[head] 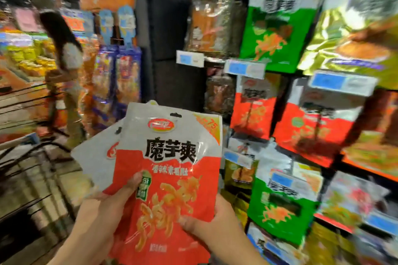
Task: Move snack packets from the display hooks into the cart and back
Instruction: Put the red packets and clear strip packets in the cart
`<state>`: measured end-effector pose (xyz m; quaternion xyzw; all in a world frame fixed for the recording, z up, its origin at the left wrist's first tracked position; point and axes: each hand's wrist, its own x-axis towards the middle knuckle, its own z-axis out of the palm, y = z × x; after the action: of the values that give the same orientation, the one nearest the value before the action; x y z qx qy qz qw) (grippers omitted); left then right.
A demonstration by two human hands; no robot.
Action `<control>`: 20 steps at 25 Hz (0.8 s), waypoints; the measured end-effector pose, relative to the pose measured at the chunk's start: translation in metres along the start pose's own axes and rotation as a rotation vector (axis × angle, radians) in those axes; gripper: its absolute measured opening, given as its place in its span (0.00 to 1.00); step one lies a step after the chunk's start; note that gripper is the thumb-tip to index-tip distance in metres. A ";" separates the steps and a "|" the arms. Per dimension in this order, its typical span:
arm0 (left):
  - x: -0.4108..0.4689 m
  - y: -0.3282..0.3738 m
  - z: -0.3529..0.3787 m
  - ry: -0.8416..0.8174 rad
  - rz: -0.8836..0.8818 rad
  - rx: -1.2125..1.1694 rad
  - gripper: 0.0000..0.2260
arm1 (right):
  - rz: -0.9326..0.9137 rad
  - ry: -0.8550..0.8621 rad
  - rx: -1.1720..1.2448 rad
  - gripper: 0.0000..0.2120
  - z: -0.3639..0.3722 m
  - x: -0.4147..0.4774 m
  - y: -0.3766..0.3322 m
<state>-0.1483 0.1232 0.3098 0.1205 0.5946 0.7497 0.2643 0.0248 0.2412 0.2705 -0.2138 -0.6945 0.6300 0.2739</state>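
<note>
Two red-and-white snack packets are fanned out in front of me. The front packet (172, 170) shows black characters and orange food. The second packet (101, 157) peeks out behind it at the left. My left hand (103, 213) grips both at the lower left, thumb on the front packet's face. My right hand (215, 224) pinches the front packet's lower right corner. More red packets (254, 109) and green packets (280, 17) hang on the display hooks at the right. The wire cart (28, 178) sits low at the left.
A person (64, 66) stands in the aisle at the left beside shelves of goods. A dark pillar (165, 34) rises behind the packets. Blue-and-white price tags (342, 83) jut out from the hooks. Gold packets (355, 17) hang at the upper right.
</note>
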 end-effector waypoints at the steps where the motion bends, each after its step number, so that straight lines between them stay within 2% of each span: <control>1: 0.000 -0.006 0.015 -0.030 0.022 0.026 0.10 | 0.005 0.017 0.022 0.29 -0.015 -0.005 0.000; 5: -0.008 -0.030 0.074 -0.182 0.065 0.112 0.11 | 0.023 0.214 0.046 0.28 -0.074 -0.036 0.004; 9: -0.010 -0.048 0.124 -0.350 0.077 0.156 0.15 | 0.038 0.322 0.062 0.27 -0.128 -0.067 -0.002; 13: -0.008 -0.060 0.160 -0.490 0.154 0.263 0.26 | 0.009 0.357 0.036 0.31 -0.174 -0.094 -0.010; 15: -0.008 -0.064 0.172 -0.510 0.161 0.296 0.33 | -0.022 0.357 0.013 0.30 -0.187 -0.100 -0.012; 20: -0.002 -0.069 0.184 -0.515 0.071 0.260 0.37 | -0.075 0.327 -0.042 0.25 -0.198 -0.104 -0.017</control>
<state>-0.0381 0.2851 0.2932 0.3602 0.5945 0.6207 0.3626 0.2327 0.3224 0.2867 -0.2932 -0.6613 0.5613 0.4021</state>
